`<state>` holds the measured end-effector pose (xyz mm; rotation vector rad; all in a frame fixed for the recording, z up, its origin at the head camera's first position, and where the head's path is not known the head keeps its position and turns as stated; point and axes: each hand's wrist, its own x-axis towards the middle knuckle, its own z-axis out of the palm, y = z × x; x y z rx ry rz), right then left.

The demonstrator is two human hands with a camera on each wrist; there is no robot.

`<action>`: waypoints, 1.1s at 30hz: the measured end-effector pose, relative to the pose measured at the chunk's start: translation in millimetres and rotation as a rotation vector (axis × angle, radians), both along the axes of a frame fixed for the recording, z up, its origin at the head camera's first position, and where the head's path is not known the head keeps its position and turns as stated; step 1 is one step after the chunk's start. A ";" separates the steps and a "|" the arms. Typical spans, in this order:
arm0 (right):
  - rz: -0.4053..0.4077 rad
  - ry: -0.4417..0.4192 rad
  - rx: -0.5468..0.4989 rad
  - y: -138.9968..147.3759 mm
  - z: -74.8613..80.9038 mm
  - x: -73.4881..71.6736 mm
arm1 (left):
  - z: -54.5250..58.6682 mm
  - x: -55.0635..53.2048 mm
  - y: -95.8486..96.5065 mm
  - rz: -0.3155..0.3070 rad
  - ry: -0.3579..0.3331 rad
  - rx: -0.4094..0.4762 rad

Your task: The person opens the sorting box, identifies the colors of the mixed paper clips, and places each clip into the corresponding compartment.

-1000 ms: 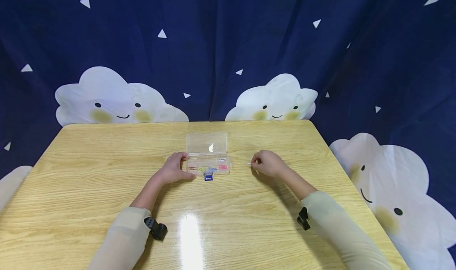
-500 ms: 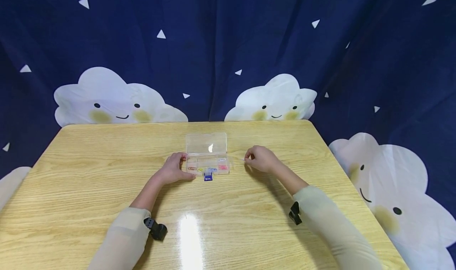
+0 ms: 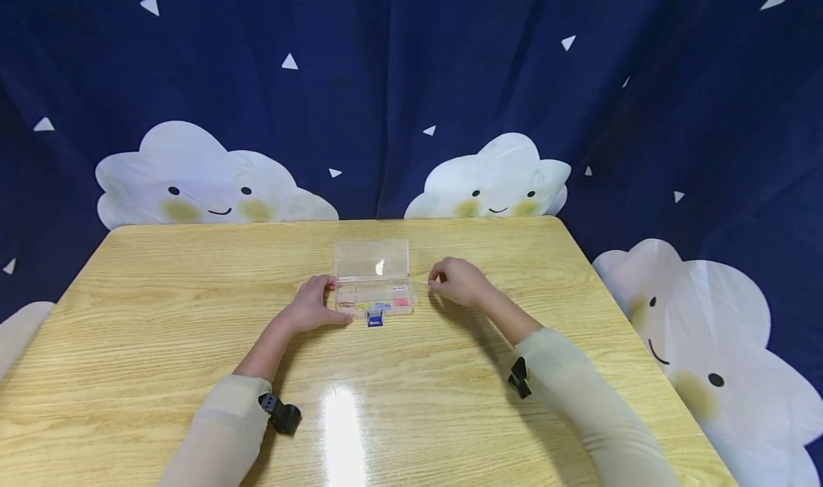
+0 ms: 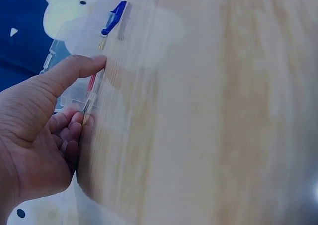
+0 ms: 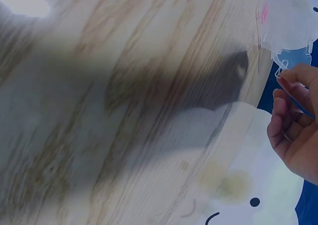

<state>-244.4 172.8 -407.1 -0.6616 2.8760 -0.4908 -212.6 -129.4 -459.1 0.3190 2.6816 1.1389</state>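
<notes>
A clear plastic compartment box (image 3: 373, 284) lies on the table with its lid (image 3: 360, 258) tipped back. My left hand (image 3: 313, 305) holds its left end, thumb at the front corner and fingers round the side. Between thumb and fingertip, my right hand (image 3: 459, 281) pinches a white paper clip (image 5: 281, 70), just right of the box. In the front compartments lie small coloured clips: red (image 3: 346, 304), yellow (image 3: 361, 306), blue (image 3: 382, 306) and pink (image 3: 401, 302). Something white (image 3: 400, 288) sits in the back right compartment, too small to make out.
A blue latch (image 3: 375, 319) sticks out at the box's front edge. The wooden table (image 3: 411, 394) reaches back to a dark blue curtain (image 3: 386, 80) with clouds on it. Each sleeve carries a black wrist camera (image 3: 283, 414).
My right hand has moved left and slightly away from me, bringing the white paper clip close to the box's right end. The left hand and box have stayed in place.
</notes>
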 end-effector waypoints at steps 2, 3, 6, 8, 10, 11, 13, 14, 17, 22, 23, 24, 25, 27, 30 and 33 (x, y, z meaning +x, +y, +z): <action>0.006 0.006 -0.005 -1.9 0.3 -0.7 | 0.1 0.1 0.0 -0.001 -0.003 -0.003; 0.008 0.011 -0.006 -2.9 0.4 -1.1 | 0.4 0.2 -0.1 -0.002 -0.001 -0.003; 0.018 0.019 -0.009 -5.5 0.8 -2.5 | 0.8 0.2 -0.5 0.002 -0.001 -0.005; 0.018 0.014 -0.007 -7.0 1.0 -3.2 | 1.2 0.3 -0.6 -0.002 0.005 -0.011; 0.019 0.009 -0.006 -8.3 0.9 -4.1 | 0.8 -0.2 -0.6 -0.005 0.008 -0.014; 0.020 0.008 -0.005 -8.9 0.7 -4.6 | 0.7 -0.3 -0.6 -0.006 0.008 -0.013; 0.020 0.008 -0.004 -10.3 0.2 -5.3 | 0.2 -0.6 -0.8 -0.011 0.009 -0.007; 0.021 0.012 -0.003 -10.9 -0.2 -5.7 | 0.1 -0.5 -1.0 -0.012 0.011 -0.003; 0.029 0.027 -0.001 -13.3 -1.2 -7.1 | 0.9 1.2 -1.5 -0.018 0.021 0.016; 0.046 0.061 0.002 -18.0 -1.6 -9.3 | 2.5 3.8 -1.3 -0.020 0.037 0.018; 0.048 0.066 0.005 -19.0 -1.6 -9.6 | 1.9 3.3 -1.3 -0.018 0.031 0.017; 0.049 0.069 0.004 -20.2 -1.5 -9.9 | 1.2 2.5 -1.2 -0.015 0.028 0.012; 0.048 0.068 0.005 -21.4 -1.5 -10.3 | 0.2 1.4 -1.3 -0.011 0.011 0.015; 0.049 0.065 0.003 -23.9 -1.3 -10.9 | -1.0 -0.3 -1.0 -0.007 0.007 0.004; 0.052 0.067 0.000 -27.2 -1.4 -11.7 | -0.6 -1.1 -0.3 -0.004 0.011 0.003; 0.059 0.076 -0.002 -29.4 -2.1 -12.2 | 0.4 -0.5 0.3 -0.002 0.020 0.013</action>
